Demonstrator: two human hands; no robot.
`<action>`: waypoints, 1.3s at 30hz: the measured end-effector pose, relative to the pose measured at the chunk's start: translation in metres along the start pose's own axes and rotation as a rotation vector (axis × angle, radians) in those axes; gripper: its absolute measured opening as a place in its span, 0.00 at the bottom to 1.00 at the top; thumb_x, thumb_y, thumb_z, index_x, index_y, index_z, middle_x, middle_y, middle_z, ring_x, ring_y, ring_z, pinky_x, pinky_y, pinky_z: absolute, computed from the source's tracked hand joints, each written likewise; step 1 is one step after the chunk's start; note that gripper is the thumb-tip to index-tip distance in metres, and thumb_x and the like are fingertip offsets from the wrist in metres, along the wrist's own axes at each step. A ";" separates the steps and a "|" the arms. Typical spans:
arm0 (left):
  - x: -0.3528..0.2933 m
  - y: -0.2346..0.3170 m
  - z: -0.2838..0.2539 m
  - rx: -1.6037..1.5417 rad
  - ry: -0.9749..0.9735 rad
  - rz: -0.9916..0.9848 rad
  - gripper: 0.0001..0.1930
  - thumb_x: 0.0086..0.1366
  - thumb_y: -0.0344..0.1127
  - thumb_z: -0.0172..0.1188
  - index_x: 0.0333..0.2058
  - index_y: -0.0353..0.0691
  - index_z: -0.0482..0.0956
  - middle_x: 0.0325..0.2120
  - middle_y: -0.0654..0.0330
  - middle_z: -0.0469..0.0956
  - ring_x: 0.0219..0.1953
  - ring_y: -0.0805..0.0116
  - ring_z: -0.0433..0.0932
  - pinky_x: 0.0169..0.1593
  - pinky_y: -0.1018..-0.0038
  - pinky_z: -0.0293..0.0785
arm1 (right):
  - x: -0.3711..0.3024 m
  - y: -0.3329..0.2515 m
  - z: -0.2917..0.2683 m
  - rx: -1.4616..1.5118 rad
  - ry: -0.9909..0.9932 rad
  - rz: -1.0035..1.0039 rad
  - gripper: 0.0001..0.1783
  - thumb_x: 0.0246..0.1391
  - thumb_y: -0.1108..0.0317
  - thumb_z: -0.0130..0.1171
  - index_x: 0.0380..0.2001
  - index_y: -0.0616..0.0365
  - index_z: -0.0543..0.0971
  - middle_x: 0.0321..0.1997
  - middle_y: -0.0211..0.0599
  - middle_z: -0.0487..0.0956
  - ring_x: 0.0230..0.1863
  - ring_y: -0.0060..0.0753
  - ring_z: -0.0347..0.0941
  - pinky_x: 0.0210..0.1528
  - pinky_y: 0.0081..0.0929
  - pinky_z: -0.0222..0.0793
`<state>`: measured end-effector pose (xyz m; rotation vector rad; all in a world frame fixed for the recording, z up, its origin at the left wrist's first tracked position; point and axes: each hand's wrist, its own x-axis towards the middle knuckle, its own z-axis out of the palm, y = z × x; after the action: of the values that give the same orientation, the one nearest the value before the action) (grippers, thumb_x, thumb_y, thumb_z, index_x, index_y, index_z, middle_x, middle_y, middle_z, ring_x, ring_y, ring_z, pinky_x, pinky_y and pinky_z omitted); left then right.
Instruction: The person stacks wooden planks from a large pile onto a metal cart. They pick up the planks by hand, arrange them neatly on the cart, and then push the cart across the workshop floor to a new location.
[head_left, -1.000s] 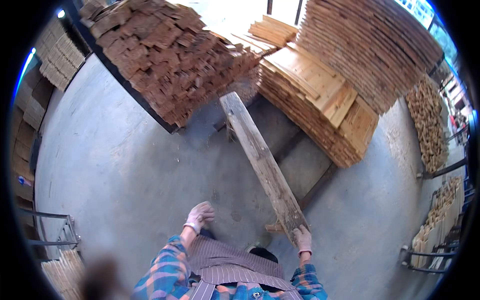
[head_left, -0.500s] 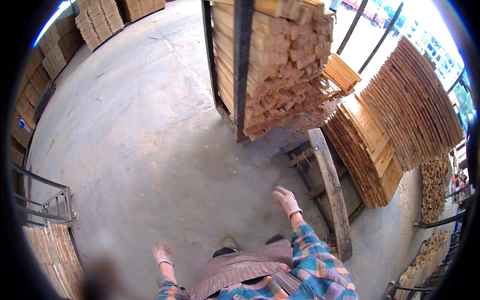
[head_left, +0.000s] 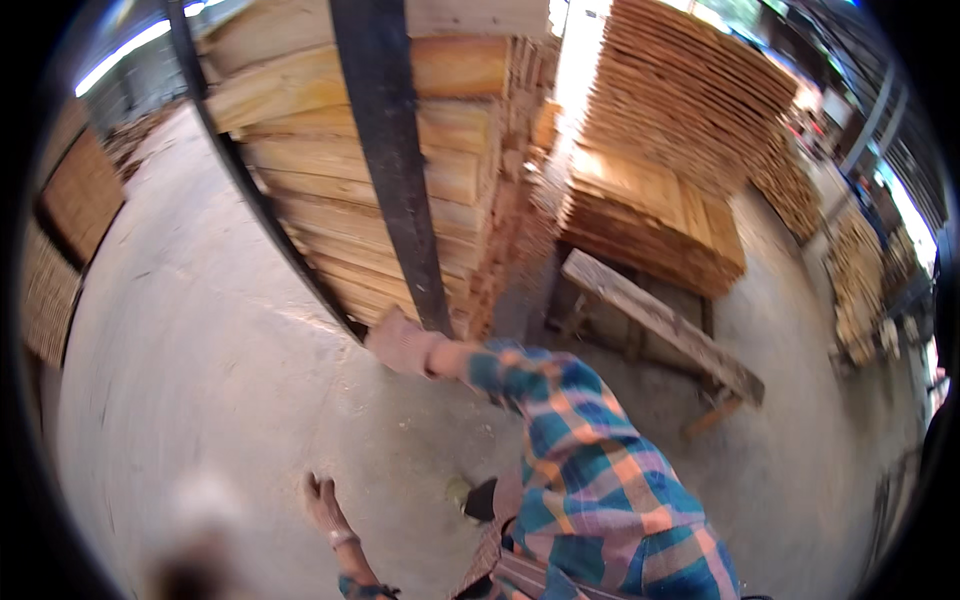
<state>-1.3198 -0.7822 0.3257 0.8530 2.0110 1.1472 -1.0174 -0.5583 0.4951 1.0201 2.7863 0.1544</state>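
My right hand [head_left: 402,343], in a pale pinkish glove, stretches across to the foot of a tall stack of wooden boards [head_left: 310,170]. It is beside the lower end of a black metal post [head_left: 385,150]. The back of the hand hides its fingers, and whether it touches the post or the boards cannot be made out. Lower down, my left hand [head_left: 328,508], also gloved, hangs over the concrete floor. Its fingers are loosely bent and a little apart, with nothing in them.
A worn timber beam [head_left: 665,325] on a low frame stands to the right. Behind it are a low pile of boards [head_left: 650,210] and a taller board stack [head_left: 680,90]. More stacked wood [head_left: 855,280] stands far right. Brown stacks [head_left: 85,195] line the left side.
The view has turned and come closer to the tall board stack. My right hand has reached forward and left to its base. My left hand stays low, its fingers now bent.
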 end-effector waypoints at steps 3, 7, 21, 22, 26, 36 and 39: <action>0.119 0.096 0.047 0.047 -0.178 0.243 0.32 0.60 0.35 0.57 0.62 0.29 0.61 0.54 0.44 0.71 0.54 0.58 0.71 0.57 0.69 0.68 | 0.052 0.049 0.069 -0.898 0.035 0.186 0.23 0.40 0.65 0.56 0.34 0.78 0.79 0.34 0.62 0.79 0.31 0.51 0.78 0.30 0.40 0.73; 0.243 0.242 0.100 -0.149 -0.218 0.430 0.33 0.59 0.40 0.61 0.61 0.34 0.65 0.56 0.43 0.70 0.54 0.54 0.74 0.54 0.66 0.70 | 0.058 0.093 0.056 -0.183 -0.412 0.330 0.24 0.37 0.60 0.63 0.39 0.63 0.82 0.42 0.49 0.80 0.43 0.43 0.75 0.42 0.35 0.70; 0.475 0.361 0.230 -0.161 -0.283 0.852 0.25 0.62 0.41 0.63 0.53 0.31 0.73 0.41 0.55 0.80 0.39 0.70 0.76 0.46 0.74 0.74 | 0.086 0.086 0.099 -0.441 -0.146 1.174 0.11 0.46 0.70 0.59 0.35 0.59 0.83 0.36 0.40 0.80 0.42 0.40 0.76 0.43 0.37 0.70; 0.431 0.368 0.234 -0.230 -0.446 0.839 0.25 0.62 0.41 0.63 0.53 0.31 0.73 0.42 0.54 0.80 0.39 0.70 0.76 0.46 0.75 0.74 | 0.084 0.078 0.106 -0.417 -0.157 1.188 0.12 0.47 0.69 0.58 0.36 0.59 0.83 0.38 0.42 0.80 0.44 0.40 0.75 0.44 0.37 0.70; 0.408 0.415 0.207 -0.377 -0.657 0.817 0.29 0.60 0.41 0.65 0.57 0.34 0.70 0.43 0.56 0.80 0.37 0.69 0.80 0.37 0.76 0.78 | 0.107 0.097 0.034 -0.158 -0.259 1.222 0.16 0.51 0.67 0.54 0.41 0.60 0.82 0.45 0.47 0.79 0.51 0.44 0.71 0.48 0.39 0.69; 0.356 0.411 0.288 0.060 -0.145 0.821 0.37 0.45 0.46 0.69 0.45 0.25 0.63 0.38 0.37 0.78 0.42 0.42 0.79 0.47 0.59 0.76 | 0.057 0.108 0.013 -0.296 -0.602 1.307 0.15 0.54 0.67 0.56 0.41 0.62 0.82 0.45 0.47 0.81 0.49 0.43 0.77 0.45 0.33 0.75; 0.363 0.425 0.275 0.134 -0.087 0.819 0.31 0.47 0.40 0.65 0.43 0.24 0.63 0.35 0.34 0.77 0.39 0.43 0.81 0.45 0.60 0.77 | 0.049 0.120 0.032 -0.364 -0.301 1.353 0.11 0.51 0.70 0.57 0.36 0.57 0.84 0.39 0.39 0.84 0.45 0.42 0.79 0.40 0.34 0.77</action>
<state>-1.2173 -0.1976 0.5149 1.8627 1.6997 1.3546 -0.9729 -0.4340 0.4762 2.2993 1.3072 0.5549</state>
